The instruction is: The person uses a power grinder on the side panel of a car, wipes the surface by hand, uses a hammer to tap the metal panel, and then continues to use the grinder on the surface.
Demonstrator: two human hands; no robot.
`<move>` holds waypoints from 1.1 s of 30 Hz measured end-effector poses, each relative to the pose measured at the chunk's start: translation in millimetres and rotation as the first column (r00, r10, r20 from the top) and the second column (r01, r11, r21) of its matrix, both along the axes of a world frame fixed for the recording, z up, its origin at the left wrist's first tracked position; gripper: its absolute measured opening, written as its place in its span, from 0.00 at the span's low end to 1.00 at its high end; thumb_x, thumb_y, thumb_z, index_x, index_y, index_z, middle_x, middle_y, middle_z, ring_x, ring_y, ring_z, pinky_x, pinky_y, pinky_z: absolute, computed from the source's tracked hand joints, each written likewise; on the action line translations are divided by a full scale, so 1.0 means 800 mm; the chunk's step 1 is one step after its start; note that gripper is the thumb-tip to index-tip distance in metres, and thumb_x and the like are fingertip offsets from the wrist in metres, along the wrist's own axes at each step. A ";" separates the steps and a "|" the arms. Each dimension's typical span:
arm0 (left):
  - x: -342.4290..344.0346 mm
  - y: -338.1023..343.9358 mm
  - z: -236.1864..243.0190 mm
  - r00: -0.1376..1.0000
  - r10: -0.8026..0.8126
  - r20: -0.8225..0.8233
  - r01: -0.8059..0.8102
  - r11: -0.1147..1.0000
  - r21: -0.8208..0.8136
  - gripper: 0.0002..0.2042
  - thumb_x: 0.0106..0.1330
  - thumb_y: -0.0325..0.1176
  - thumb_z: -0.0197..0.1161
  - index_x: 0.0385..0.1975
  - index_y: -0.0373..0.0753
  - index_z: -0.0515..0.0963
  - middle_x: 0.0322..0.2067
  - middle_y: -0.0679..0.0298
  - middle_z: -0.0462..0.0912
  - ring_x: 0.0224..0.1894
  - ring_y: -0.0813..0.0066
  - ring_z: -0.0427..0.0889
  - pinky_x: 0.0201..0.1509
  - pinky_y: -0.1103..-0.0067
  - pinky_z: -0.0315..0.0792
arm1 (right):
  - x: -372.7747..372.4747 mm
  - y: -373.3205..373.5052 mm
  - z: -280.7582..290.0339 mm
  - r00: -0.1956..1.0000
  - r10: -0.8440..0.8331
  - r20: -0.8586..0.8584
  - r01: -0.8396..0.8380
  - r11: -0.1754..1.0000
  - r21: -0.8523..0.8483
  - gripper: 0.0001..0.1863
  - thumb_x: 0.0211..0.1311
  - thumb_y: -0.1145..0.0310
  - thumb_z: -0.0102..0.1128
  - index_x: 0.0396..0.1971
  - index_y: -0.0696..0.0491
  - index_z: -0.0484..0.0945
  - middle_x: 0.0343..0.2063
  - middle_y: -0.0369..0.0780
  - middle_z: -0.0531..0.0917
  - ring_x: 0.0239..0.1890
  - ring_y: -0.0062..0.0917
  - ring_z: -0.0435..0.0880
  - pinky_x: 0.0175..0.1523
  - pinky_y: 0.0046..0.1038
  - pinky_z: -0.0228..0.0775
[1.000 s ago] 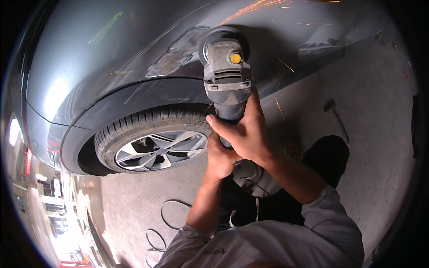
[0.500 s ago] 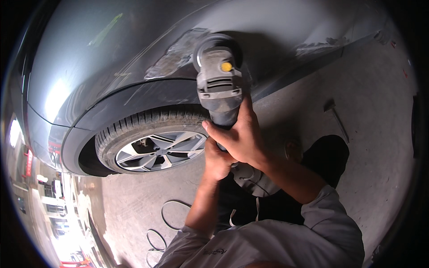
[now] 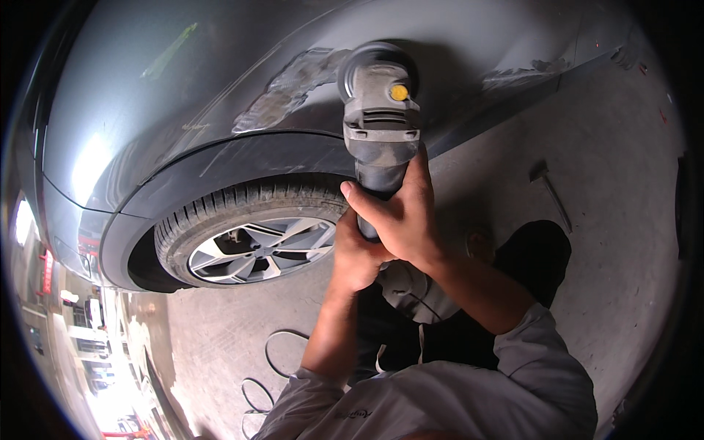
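Note:
Both my hands are wrapped round an angle grinder (image 3: 383,125) with a grey metal head, a yellow button and a dark body. My right hand (image 3: 405,216) grips the body just behind the head, its thumb across the top. Lower down, my left hand (image 3: 357,253) holds the rear part, mostly overlapped by the right. The round disc (image 3: 378,53) is against or very close to the grey car panel (image 3: 469,44); exact contact is hidden. Left of the disc lies a rough, scraped bare patch (image 3: 282,88) above the wheel arch.
The car's wheel (image 3: 264,253) stands left of my hands under dark arch trim (image 3: 242,158). A second scuffed patch (image 3: 528,72) is on the panel's lower edge. A hammer (image 3: 550,194) lies on the concrete floor at right. Cable loops (image 3: 275,352) lie on the floor at lower left.
Both hands have moved the angle grinder to the right and slightly up along the panel, uncovering more of the scraped patch. My grip looks the same.

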State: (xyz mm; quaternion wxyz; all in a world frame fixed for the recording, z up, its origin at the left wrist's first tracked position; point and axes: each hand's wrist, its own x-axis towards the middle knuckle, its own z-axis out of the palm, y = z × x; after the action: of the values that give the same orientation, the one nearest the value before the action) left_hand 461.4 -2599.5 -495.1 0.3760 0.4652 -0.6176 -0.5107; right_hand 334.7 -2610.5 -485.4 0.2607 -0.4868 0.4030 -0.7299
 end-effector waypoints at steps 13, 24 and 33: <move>-0.011 -0.006 0.014 1.000 -0.015 0.020 0.015 1.000 -0.017 0.33 0.46 0.25 0.83 0.57 0.30 0.79 0.47 0.58 0.89 0.47 0.68 0.87 0.56 0.71 0.80 | -0.006 -0.014 -0.007 0.996 -0.029 0.084 0.032 0.999 -0.026 0.41 0.60 0.68 0.80 0.67 0.63 0.65 0.55 0.51 0.80 0.56 0.39 0.82 0.61 0.41 0.74; -0.021 -0.008 0.032 0.999 -0.029 0.022 0.030 0.999 -0.021 0.33 0.45 0.24 0.82 0.56 0.30 0.79 0.44 0.59 0.88 0.45 0.70 0.86 0.53 0.72 0.81 | -0.019 -0.017 0.004 0.989 0.047 0.138 -0.049 0.999 0.006 0.39 0.60 0.67 0.79 0.66 0.61 0.66 0.53 0.48 0.80 0.53 0.36 0.82 0.59 0.39 0.75; -0.013 0.003 0.017 0.994 0.098 0.039 -0.098 0.995 -0.005 0.33 0.46 0.24 0.83 0.56 0.30 0.78 0.47 0.57 0.89 0.49 0.66 0.87 0.57 0.70 0.81 | -0.009 -0.013 0.003 0.997 0.055 -0.047 -0.058 0.997 -0.046 0.41 0.59 0.62 0.81 0.64 0.65 0.65 0.52 0.54 0.81 0.53 0.42 0.83 0.59 0.43 0.75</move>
State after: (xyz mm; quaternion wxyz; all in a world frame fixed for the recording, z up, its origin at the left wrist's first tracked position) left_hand 450.6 -2596.8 -481.9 0.3892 0.5043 -0.6018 -0.4816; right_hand 327.3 -2620.8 -482.8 0.2603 -0.5207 0.3777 -0.7201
